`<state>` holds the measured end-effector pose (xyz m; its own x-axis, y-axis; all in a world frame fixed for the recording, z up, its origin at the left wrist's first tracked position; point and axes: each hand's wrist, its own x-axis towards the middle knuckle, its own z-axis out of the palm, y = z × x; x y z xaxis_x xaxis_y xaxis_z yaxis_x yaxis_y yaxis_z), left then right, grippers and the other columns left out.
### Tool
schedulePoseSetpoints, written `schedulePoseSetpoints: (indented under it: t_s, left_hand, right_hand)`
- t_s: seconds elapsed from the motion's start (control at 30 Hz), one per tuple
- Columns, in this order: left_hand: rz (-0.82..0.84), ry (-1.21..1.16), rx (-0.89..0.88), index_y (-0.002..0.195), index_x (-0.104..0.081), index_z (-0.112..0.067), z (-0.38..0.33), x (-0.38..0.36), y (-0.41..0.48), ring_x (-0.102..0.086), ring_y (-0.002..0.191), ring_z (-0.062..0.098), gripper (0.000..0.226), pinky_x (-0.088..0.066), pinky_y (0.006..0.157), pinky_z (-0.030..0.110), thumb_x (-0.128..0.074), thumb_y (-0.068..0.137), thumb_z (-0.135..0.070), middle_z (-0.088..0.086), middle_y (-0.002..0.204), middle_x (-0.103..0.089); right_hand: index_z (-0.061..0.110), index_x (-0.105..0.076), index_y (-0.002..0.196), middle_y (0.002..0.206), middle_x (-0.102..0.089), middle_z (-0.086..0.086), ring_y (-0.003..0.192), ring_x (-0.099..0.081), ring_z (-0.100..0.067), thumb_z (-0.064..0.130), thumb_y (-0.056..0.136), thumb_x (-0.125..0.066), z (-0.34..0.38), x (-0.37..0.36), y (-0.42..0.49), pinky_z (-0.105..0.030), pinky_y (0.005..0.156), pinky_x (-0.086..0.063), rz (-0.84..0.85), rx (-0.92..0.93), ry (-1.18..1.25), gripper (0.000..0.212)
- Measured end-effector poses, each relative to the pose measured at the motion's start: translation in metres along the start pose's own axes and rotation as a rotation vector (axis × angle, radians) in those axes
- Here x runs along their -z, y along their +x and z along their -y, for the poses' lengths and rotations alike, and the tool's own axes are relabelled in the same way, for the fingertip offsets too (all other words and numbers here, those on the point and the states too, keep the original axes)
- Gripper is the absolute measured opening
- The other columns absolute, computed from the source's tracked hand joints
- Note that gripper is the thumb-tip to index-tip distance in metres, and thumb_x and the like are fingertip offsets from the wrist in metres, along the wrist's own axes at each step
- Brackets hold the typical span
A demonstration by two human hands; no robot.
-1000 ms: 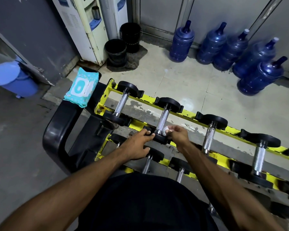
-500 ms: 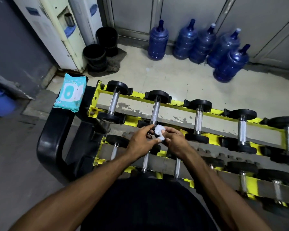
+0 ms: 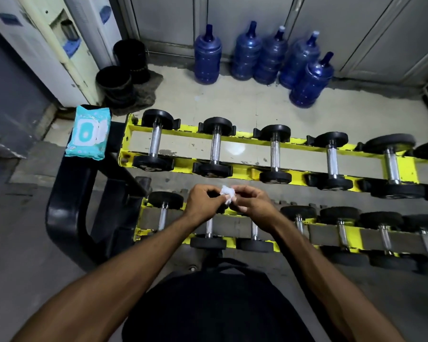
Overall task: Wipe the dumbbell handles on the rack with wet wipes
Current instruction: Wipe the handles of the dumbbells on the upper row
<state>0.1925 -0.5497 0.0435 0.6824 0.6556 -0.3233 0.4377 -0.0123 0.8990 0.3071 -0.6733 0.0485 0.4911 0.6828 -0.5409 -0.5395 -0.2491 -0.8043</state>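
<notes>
While the crumpled white wipe (image 3: pixel 227 193) is pinched between them, the left hand (image 3: pixel 202 206) and right hand (image 3: pixel 253 203) both have their fingertips curled tight onto it, knuckles nearly meeting, over the lower tier of the yellow rack (image 3: pixel 190 131). Neither hand is on a dumbbell (image 3: pixel 216 149); the chrome handles lie in rows on both tiers. A teal pack of wet wipes (image 3: pixel 88 133) rests on the rack's black end frame (image 3: pixel 67 193); blue water bottles (image 3: pixel 208 58) stand beyond by the wall

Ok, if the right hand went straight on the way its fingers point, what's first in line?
The right hand points leftward, so likely the left hand, just past the wipe both pinch.
</notes>
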Motion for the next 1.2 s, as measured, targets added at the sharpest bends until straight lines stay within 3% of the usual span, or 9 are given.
schedulePoseSetpoints:
  t_s: [0.1,0.3,0.5,0.67,0.73,0.83,0.97,1.13,1.2]
  left_hand:
    - [0.036,-0.088,0.09,0.064,-0.072,-0.015,0.001,-0.001,0.0,-0.063,0.05,0.012,0.02,-0.051,0.05,0.023,-0.08,0.08,-0.006,0.005,0.061,-0.07]
    - [0.126,-0.162,0.108,0.076,-0.074,-0.013,-0.003,-0.011,-0.001,-0.062,0.066,0.025,0.017,-0.051,0.051,0.023,-0.07,0.093,-0.012,0.021,0.076,-0.069]
    - [0.056,-0.129,-0.044,0.102,-0.076,-0.021,-0.011,-0.027,0.015,-0.072,0.085,0.015,0.017,-0.06,0.079,0.032,-0.077,0.087,-0.013,0.004,0.092,-0.077]
    - [0.084,-0.077,-0.09,0.11,-0.075,-0.008,-0.034,-0.055,0.03,-0.07,0.08,0.0,0.025,-0.055,0.072,0.015,-0.078,0.085,-0.007,-0.004,0.092,-0.075]
    - [0.115,-0.023,-0.105,0.112,-0.076,-0.013,-0.039,-0.068,0.038,-0.07,0.085,-0.002,0.024,-0.057,0.078,0.019,-0.076,0.088,-0.011,-0.006,0.098,-0.076]
    - [0.171,0.09,-0.143,0.117,-0.074,-0.019,-0.044,-0.084,0.05,-0.069,0.1,0.007,0.027,-0.057,0.089,0.032,-0.073,0.091,-0.014,-0.005,0.111,-0.075]
    - [0.211,0.194,-0.12,0.131,-0.065,-0.019,-0.052,-0.101,0.063,-0.067,0.093,0.007,0.039,-0.058,0.089,0.035,-0.071,0.092,-0.014,-0.002,0.122,-0.07]
    - [0.208,0.491,-0.154,0.144,-0.051,-0.026,-0.046,-0.122,0.072,-0.057,0.114,0.014,0.053,-0.052,0.098,0.04,-0.068,0.093,-0.027,-0.003,0.133,-0.053]
    - [0.242,0.558,-0.194,0.147,-0.046,-0.031,-0.042,-0.131,0.075,-0.051,0.121,0.013,0.057,-0.049,0.102,0.04,-0.066,0.094,-0.029,-0.005,0.137,-0.048]
  right_hand:
    - [0.003,-0.066,0.117,0.096,-0.074,-0.008,0.078,-0.07,-0.013,-0.016,0.08,-0.068,0.0,-0.001,-0.011,-0.023,0.065,-0.055,0.035,0.074,-0.17,0.042]
    - [-0.009,-0.07,0.108,0.081,-0.072,-0.01,0.061,-0.068,-0.007,-0.008,0.085,-0.068,0.002,0.005,-0.009,-0.017,0.05,-0.05,-0.118,0.209,-0.221,0.023]
    - [-0.006,-0.07,0.097,0.084,-0.073,-0.016,0.073,-0.07,-0.021,-0.009,0.087,-0.065,0.015,0.028,0.008,-0.026,0.064,-0.057,-0.128,0.186,-0.074,0.012]
    - [-0.003,-0.07,0.093,0.087,-0.073,-0.016,0.078,-0.071,-0.024,-0.006,0.087,-0.067,0.032,0.061,0.021,-0.03,0.07,-0.059,-0.106,0.156,-0.023,0.007]
    - [-0.008,-0.068,0.098,0.089,-0.072,-0.018,0.077,-0.07,-0.024,-0.003,0.087,-0.068,0.039,0.076,0.027,-0.032,0.069,-0.059,-0.112,0.148,-0.049,0.012]
    - [-0.004,-0.068,0.105,0.093,-0.071,-0.025,0.073,-0.068,-0.026,0.001,0.086,-0.071,0.047,0.097,0.036,-0.036,0.066,-0.059,-0.118,0.161,-0.137,0.02]
    - [0.004,-0.075,0.102,0.09,-0.075,-0.015,0.078,-0.072,-0.028,0.007,0.087,-0.073,0.059,0.123,0.054,-0.04,0.071,-0.059,-0.093,0.203,-0.304,0.016]
    - [0.013,-0.077,0.095,0.089,-0.075,-0.002,0.083,-0.072,-0.018,0.015,0.079,-0.081,0.069,0.164,0.094,-0.04,0.077,-0.062,-0.436,0.296,-0.545,0.017]
    - [0.012,-0.078,0.097,0.091,-0.075,-0.002,0.082,-0.07,-0.016,0.016,0.076,-0.083,0.075,0.18,0.109,-0.04,0.079,-0.061,-0.447,0.304,-0.701,0.022]
